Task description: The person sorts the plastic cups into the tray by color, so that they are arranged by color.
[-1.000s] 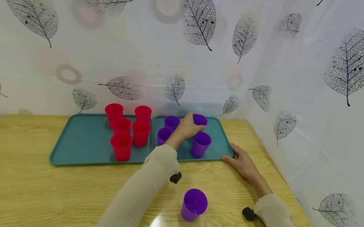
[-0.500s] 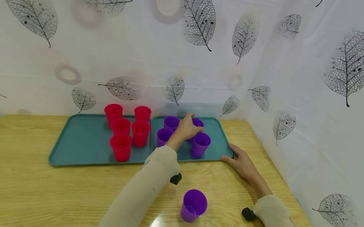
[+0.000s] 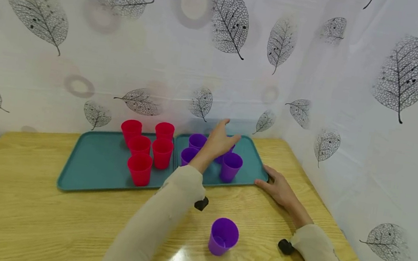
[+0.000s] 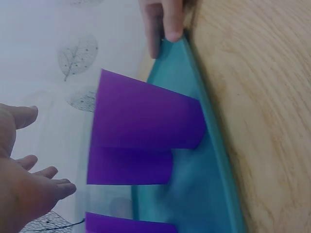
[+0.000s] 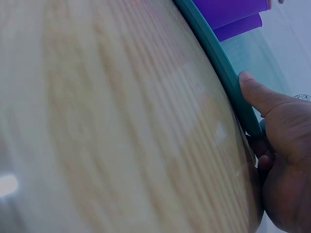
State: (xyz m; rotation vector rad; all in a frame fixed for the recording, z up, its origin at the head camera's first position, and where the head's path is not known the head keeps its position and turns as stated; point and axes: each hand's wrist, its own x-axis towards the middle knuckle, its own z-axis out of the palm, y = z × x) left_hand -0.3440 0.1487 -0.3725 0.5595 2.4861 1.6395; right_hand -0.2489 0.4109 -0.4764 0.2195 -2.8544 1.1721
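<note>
My left hand (image 3: 218, 143) is over the right-hand teal tray (image 3: 252, 172), thumb and fingers spread and holding nothing. In the left wrist view the fingers stand apart from the purple cups. Beneath and around that hand are several upright purple cups; the front right cup (image 3: 231, 168) shows plainly, while the one behind it is partly hidden. My right hand (image 3: 279, 187) grips the tray's near right corner. The right wrist view shows its thumb (image 5: 255, 90) on the rim and the other fingers curled at the edge below. One more purple cup (image 3: 223, 237) stands upright on the table.
A second teal tray (image 3: 93, 167) adjoins on the left, with several red cups (image 3: 139, 169) standing on its right part. Both trays lie at the back of the wooden table (image 3: 39, 222). A leaf-patterned white curtain (image 3: 143, 59) hangs behind and along the right side.
My left hand has let go of the back right purple cup, opened its fingers and risen from it; that cup now stands lower, on the tray. My right hand has stayed at the tray corner.
</note>
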